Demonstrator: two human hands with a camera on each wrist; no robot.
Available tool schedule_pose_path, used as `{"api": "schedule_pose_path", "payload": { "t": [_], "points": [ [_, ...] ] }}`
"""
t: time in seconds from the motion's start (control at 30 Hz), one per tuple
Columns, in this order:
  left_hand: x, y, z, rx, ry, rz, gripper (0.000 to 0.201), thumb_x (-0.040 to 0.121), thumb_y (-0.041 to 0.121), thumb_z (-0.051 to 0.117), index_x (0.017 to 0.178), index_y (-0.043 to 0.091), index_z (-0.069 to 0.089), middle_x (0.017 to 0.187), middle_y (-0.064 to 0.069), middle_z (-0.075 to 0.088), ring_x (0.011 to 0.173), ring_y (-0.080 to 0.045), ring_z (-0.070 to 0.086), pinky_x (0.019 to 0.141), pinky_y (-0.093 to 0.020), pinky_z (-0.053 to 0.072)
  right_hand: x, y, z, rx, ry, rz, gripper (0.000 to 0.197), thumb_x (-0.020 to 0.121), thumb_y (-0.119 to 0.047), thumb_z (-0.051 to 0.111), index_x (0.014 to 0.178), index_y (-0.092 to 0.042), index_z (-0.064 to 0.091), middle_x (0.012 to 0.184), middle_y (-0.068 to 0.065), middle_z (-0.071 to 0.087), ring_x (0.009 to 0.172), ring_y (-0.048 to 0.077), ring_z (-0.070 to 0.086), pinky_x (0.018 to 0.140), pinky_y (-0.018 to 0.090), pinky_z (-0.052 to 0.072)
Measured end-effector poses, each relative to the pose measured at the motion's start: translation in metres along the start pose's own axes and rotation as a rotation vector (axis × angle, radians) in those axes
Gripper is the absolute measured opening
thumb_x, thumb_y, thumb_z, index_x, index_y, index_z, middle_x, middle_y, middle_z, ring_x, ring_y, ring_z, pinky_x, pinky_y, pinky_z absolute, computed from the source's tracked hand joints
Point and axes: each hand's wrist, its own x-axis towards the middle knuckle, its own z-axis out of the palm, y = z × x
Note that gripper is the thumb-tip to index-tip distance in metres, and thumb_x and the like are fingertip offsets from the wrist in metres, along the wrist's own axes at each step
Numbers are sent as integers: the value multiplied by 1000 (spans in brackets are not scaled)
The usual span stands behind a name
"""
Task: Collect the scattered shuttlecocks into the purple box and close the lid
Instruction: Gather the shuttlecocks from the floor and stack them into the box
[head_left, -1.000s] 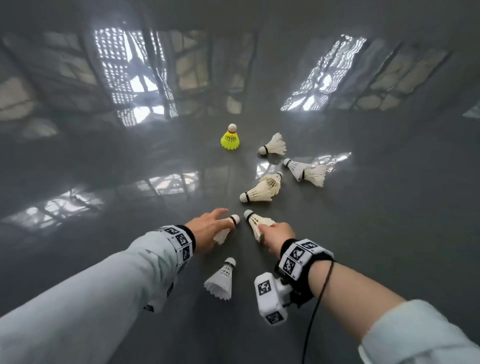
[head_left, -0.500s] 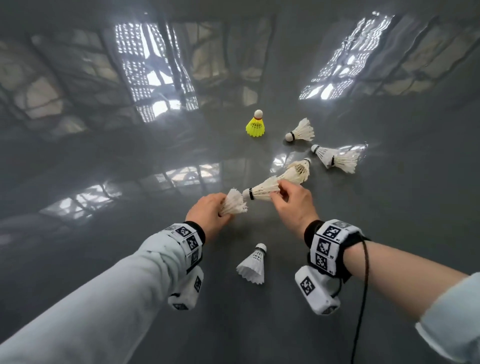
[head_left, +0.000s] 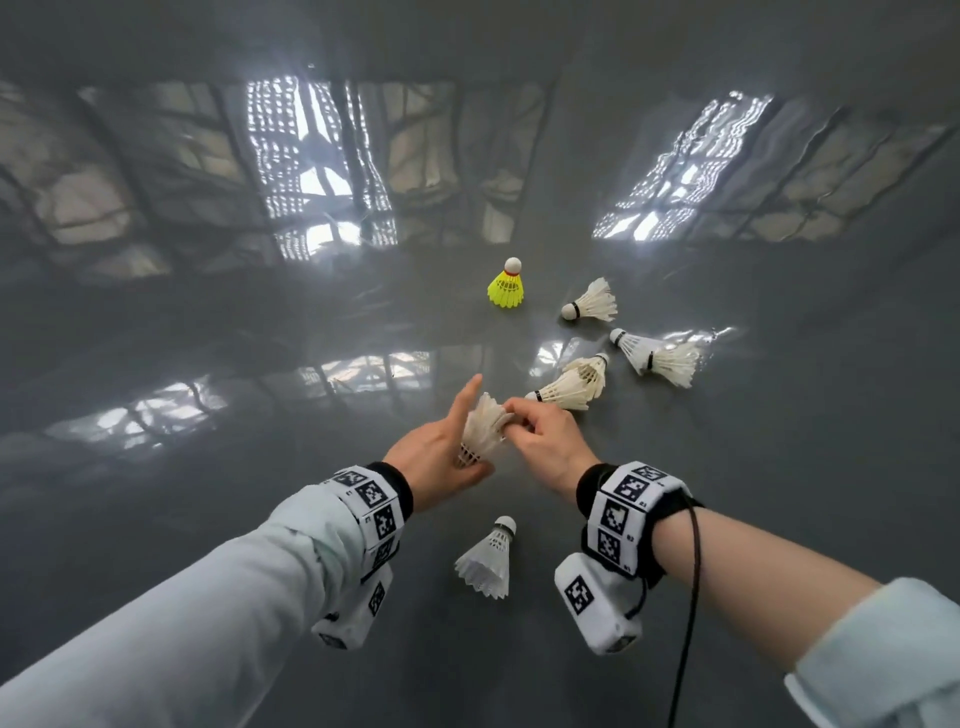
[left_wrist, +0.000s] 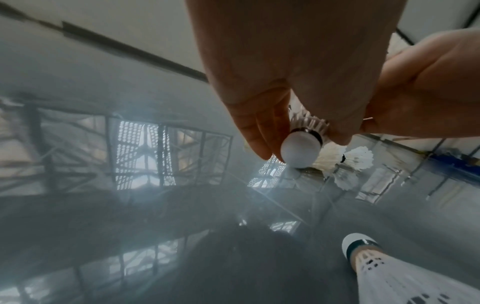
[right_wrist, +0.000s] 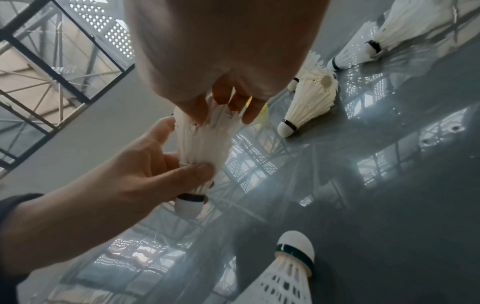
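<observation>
My left hand (head_left: 441, 452) grips a white feather shuttlecock (head_left: 485, 428) low on its skirt, cork down, index finger straight. My right hand (head_left: 535, 431) pinches the feather tips at its top. The left wrist view shows its cork (left_wrist: 301, 149) under my left fingers; the right wrist view shows its skirt (right_wrist: 205, 144) between both hands. On the glossy grey floor lie a yellow shuttlecock (head_left: 506, 288), two white ones (head_left: 592, 304) (head_left: 654, 358), a nested pair (head_left: 571, 387) and a white plastic one (head_left: 488, 561) standing near my wrists. The purple box is not in view.
The floor (head_left: 260, 519) is shiny grey and mirrors roof trusses and windows. A black cable (head_left: 685, 623) hangs from my right wrist band. A pale wall with a dark strip (left_wrist: 130, 47) shows in the left wrist view.
My hands have lifted and come together. The shuttlecock that my right hand held pointing at the left one's feathers now appears pushed into it, so only one skirt shows.
</observation>
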Motion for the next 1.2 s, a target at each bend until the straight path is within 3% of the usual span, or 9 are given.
{"api": "schedule_pose_path", "payload": {
  "t": [0.27, 0.37, 0.53, 0.63, 0.7, 0.77, 0.9, 1.03, 1.2],
  "points": [
    [8, 8, -8, -17, -11, 53, 94, 86, 16, 63, 151, 36, -2, 121, -4, 59, 101, -26, 60, 83, -27, 44, 4, 0, 0, 242, -22, 113, 19, 76, -12, 51, 83, -14, 68, 85, 16, 68, 79, 15, 54, 80, 38, 47],
    [8, 7, -7, -39, 69, 7, 72, 86, 23, 62, 143, 40, 22, 115, 4, 58, 98, -22, 60, 79, -28, 46, 9, -5, -5, 335, -102, 148, 22, 69, -21, 52, 82, -23, 69, 83, 3, 67, 81, 10, 55, 79, 31, 45],
    [11, 5, -12, -37, 142, -124, 59, 84, 27, 59, 134, 38, 30, 97, 8, 55, 81, -21, 55, 67, -28, 39, 42, 27, -34, 241, 306, 421, 44, 66, -42, 56, 104, -20, 64, 109, 3, 60, 97, 18, 60, 84, 41, 55],
    [9, 1, -11, -47, 139, -136, 53, 86, 43, 57, 131, 43, 29, 95, 12, 56, 80, -17, 56, 68, -27, 39, 51, 54, -43, 181, 297, 589, 57, 74, -19, 60, 130, -12, 48, 119, 10, 54, 98, 29, 64, 58, 35, 58],
    [9, -2, -8, -90, 141, -155, 49, 89, 49, 53, 132, 44, 29, 96, 11, 58, 82, -16, 58, 70, -29, 41, 55, 69, -42, 160, 262, 632, 58, 77, -10, 61, 133, -10, 46, 120, 11, 56, 104, 31, 63, 70, 38, 58],
    [10, -8, -3, -184, 160, -162, 48, 91, 45, 54, 133, 39, 32, 100, 6, 59, 88, -19, 59, 78, -32, 46, 60, 87, -38, 79, 223, 646, 54, 74, -10, 62, 127, -11, 54, 124, 13, 59, 111, 32, 60, 90, 44, 53],
    [12, -18, 6, -232, 203, -138, 50, 91, 35, 60, 135, 28, 39, 111, -3, 50, 99, -19, 51, 93, -36, 44, 63, 101, -27, -6, 215, 633, 8, 72, -21, 60, 73, -13, 63, 93, 16, 71, 96, 36, 66, 87, 47, 54],
    [9, -26, 7, -144, 167, -186, 51, 89, 33, 61, 135, 28, 39, 117, -1, 46, 101, -21, 55, 91, -36, 46, 45, 62, -22, 0, 252, 458, 7, 85, -25, 61, 79, -20, 62, 85, 6, 67, 86, 26, 62, 79, 29, 47],
    [6, -28, 6, -58, 95, -214, 51, 88, 32, 62, 133, 27, 38, 121, -2, 54, 106, -23, 55, 89, -33, 44, 35, 36, -7, 175, 128, 263, 8, 80, -28, 66, 74, -26, 63, 72, -1, 65, 74, 24, 63, 78, 48, 56]
  ]
}}
